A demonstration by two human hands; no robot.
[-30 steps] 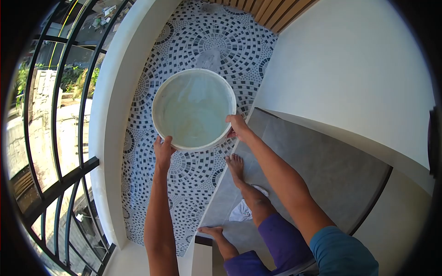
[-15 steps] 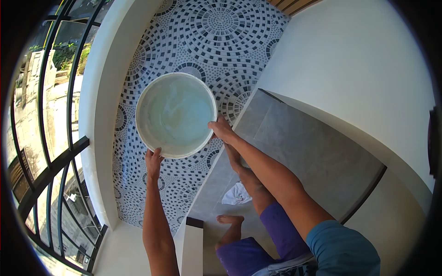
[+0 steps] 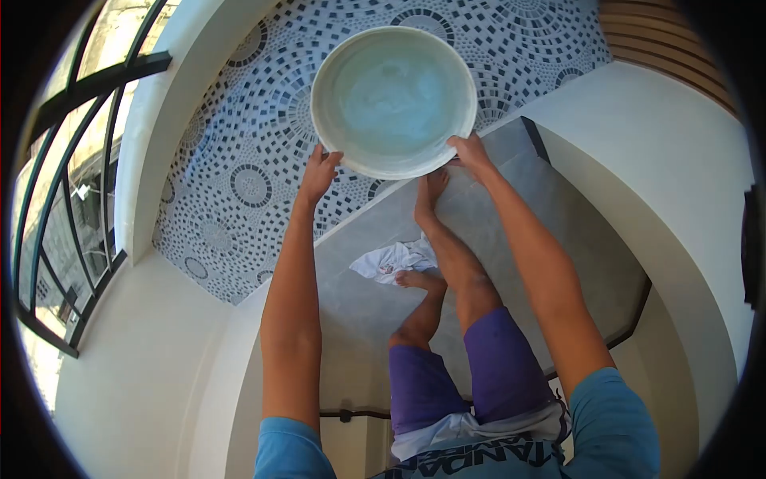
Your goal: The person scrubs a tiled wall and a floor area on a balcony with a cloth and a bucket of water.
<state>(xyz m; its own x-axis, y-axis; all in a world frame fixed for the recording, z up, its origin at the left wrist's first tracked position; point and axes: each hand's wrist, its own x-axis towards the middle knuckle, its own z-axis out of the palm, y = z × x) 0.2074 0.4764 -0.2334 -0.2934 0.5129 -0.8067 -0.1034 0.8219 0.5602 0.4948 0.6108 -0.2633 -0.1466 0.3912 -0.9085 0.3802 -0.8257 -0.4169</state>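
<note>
A round whitish basin [image 3: 375, 165] of cloudy, pale blue water [image 3: 395, 92] is in the upper middle of the view, over the mosaic floor. My left hand [image 3: 321, 176] grips its near left rim, thumb on top and fingers curled under. At the near right rim my right hand [image 3: 472, 154] is closed on the edge in the same way. Both arms reach out nearly straight. Below the basin, a crumpled white cloth [image 3: 381, 260] lies on the grey step, with one bare foot [image 3: 419, 279] at its edge. The other foot [image 3: 433, 188] is just under the basin's near rim.
Black-and-white mosaic tile [image 3: 231, 160] covers the floor beyond the grey step [image 3: 542, 231]. A curved white ledge [image 3: 171, 120] and a black metal railing [image 3: 104, 88] run along the left. A white wall [image 3: 654, 120] rises at right, near wooden slats [image 3: 658, 40].
The basin, held in both hands, has shifted up and right in the view, which has turned. My left hand is further forward, and one foot is now against the white cloth.
</note>
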